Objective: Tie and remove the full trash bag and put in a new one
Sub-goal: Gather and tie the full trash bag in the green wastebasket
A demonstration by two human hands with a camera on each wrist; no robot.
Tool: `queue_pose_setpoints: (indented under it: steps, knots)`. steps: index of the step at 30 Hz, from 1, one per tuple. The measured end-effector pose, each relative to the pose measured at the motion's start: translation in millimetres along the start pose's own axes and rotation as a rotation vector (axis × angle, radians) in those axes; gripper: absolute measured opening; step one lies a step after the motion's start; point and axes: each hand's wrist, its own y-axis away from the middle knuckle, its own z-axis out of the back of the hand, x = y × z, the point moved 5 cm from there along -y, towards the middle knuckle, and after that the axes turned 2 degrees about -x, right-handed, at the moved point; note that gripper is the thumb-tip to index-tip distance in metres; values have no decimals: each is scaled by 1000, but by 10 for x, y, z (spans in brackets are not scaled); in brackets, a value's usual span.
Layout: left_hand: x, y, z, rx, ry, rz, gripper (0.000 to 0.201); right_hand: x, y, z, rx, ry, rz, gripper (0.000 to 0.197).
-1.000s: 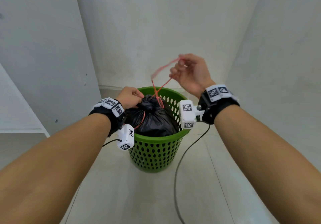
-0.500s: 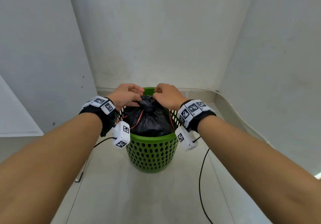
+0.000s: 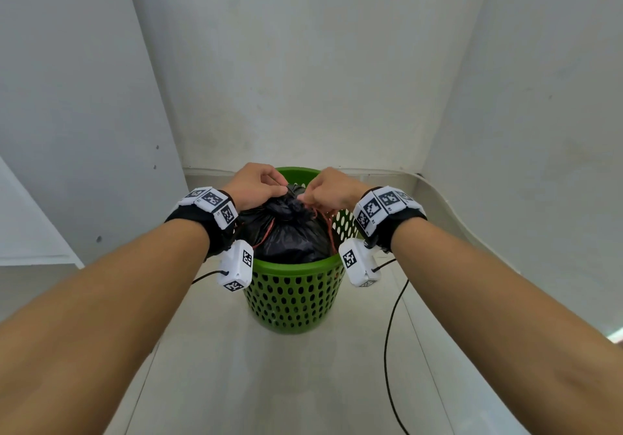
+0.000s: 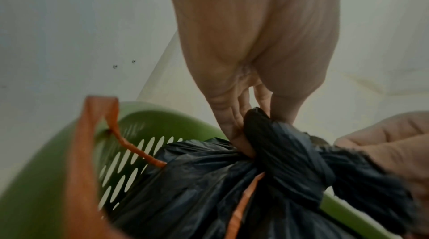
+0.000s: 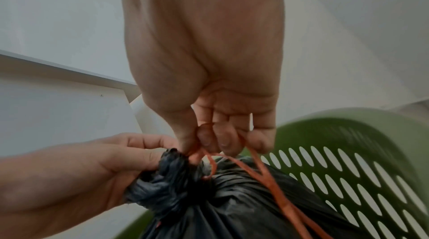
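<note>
Over the green bin (image 3: 290, 294), both hands sit at the black bag's (image 3: 290, 239) knotted neck. Left hand (image 3: 254, 185) pinches the twisted plastic at 12 o'clock of the knot (image 4: 290, 166); only the right wrist view shows the right hand (image 5: 209, 81) curled round the orange drawstring (image 5: 274, 184). Bag's in the bin, on the floor (image 3: 303, 384).
</note>
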Motion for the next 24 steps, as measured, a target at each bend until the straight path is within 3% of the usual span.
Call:
queue_pose_setpoints:
  steps: [2, 5, 8, 9, 11, 13, 18, 22, 24]
  knots:
    - [4, -7, 34, -54, -16, 24, 6, 20, -33, 92, -136, -77, 25, 22]
    - [86, 8, 27, -72, 83, 147, 4, -4, -31, 347, -304, -597, 24, 19]
    - [145, 0, -11, -72, 156, 213, 10, -38, 11, 435, -128, -1276, -32, 25]
    - [142, -17, -6, -86, 160, 208, 13, -40, 33, 428, -60, -1308, -63, 26]
    - [119, -43, 8, -115, 145, 186, 17, -37, 90, 385, 79, -1072, -76, 24]
    - [118, -44, 21, -124, 126, 181, 17, 5, 129, 374, 195, -984, -6, 19]
    - [168, -86, 40, -157, 133, 212, 21, 7, 127, 671, -66, -1701, 162, 19]
    - [128, -110, 26, -161, 99, 188, 22, -35, 160, 774, -79, -1617, 203, 28]
    - [144, -105, 26, -151, 93, 191, 23, -61, 147, 868, -205, -1456, 233, 28]
